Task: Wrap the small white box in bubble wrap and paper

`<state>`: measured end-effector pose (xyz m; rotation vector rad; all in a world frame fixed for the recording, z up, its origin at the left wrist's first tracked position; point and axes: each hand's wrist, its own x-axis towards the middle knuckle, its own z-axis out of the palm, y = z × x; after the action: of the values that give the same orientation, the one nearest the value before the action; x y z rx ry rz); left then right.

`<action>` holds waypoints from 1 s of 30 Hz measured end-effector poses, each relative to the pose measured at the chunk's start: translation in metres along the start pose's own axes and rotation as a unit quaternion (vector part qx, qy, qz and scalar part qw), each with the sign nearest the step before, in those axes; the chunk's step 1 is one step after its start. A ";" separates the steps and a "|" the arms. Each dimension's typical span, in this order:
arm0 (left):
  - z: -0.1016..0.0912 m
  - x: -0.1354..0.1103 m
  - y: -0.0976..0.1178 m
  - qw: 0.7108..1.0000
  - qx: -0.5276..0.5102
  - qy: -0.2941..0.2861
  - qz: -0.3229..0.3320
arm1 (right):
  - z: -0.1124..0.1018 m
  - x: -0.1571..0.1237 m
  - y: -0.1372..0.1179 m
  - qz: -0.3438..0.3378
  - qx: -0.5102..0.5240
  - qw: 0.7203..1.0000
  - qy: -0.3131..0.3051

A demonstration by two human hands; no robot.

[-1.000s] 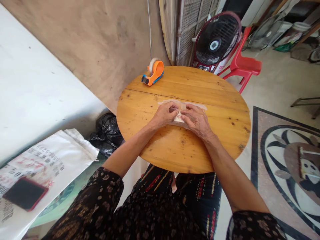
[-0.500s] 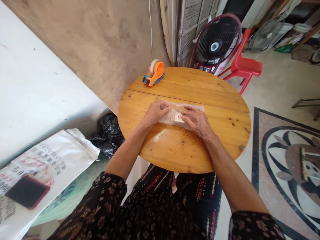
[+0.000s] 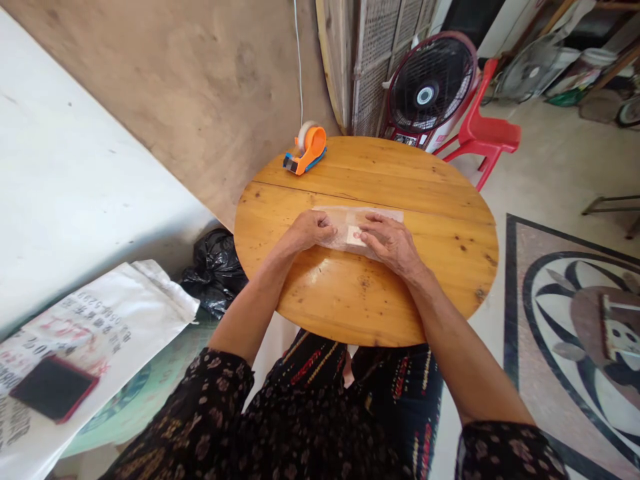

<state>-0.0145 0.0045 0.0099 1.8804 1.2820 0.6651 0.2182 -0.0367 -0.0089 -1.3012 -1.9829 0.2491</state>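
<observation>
Wooden round table (image 3: 345, 293) bears a translucent sheet (image 3: 342, 225) spread across its middle. Left hand (image 3: 313, 230), drawn outward to the sheet's left end within the last second, is curled, its grip indeterminable; right hand (image 3: 393, 243) lies loosely extended. Between them, a small white packet (image 3: 355, 237), touched by the right thumb, is consequently more exposed.

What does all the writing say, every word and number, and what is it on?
"5299", maybe the end of a longer number: on the white sack, but blurry, so I'm not sure.
Other black and red writing on that sack: too blurred to read.
Label at the base of the fan: too small to read.
Reddish mark on the small white piece: too small to tell if it's writing.
</observation>
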 end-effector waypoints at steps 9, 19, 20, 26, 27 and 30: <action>-0.002 -0.006 0.006 0.996 0.081 0.025 -0.023 | 0.001 -0.001 0.001 -0.012 0.021 1.000 -0.009; -0.010 -0.006 0.004 0.991 0.097 0.067 -0.068 | 0.002 0.000 0.001 0.006 0.008 1.000 -0.015; -0.011 -0.006 0.004 0.991 0.079 0.063 -0.082 | 0.003 0.000 0.001 0.006 0.004 1.000 -0.015; -0.010 -0.006 0.007 0.985 -0.016 0.021 -0.169 | 0.004 0.000 0.001 -0.004 -0.027 1.000 -0.002; -0.009 -0.005 0.007 0.984 -0.015 0.022 -0.173 | 0.004 0.001 0.001 -0.005 -0.027 1.000 -0.001; -0.006 -0.005 0.009 0.979 -0.020 0.041 -0.198 | 0.004 0.001 0.001 -0.004 -0.026 1.000 0.000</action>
<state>-0.0164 -0.0004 0.0203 1.5152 1.6249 0.5539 0.2164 -0.0346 -0.0117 -1.3264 -2.0063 0.1948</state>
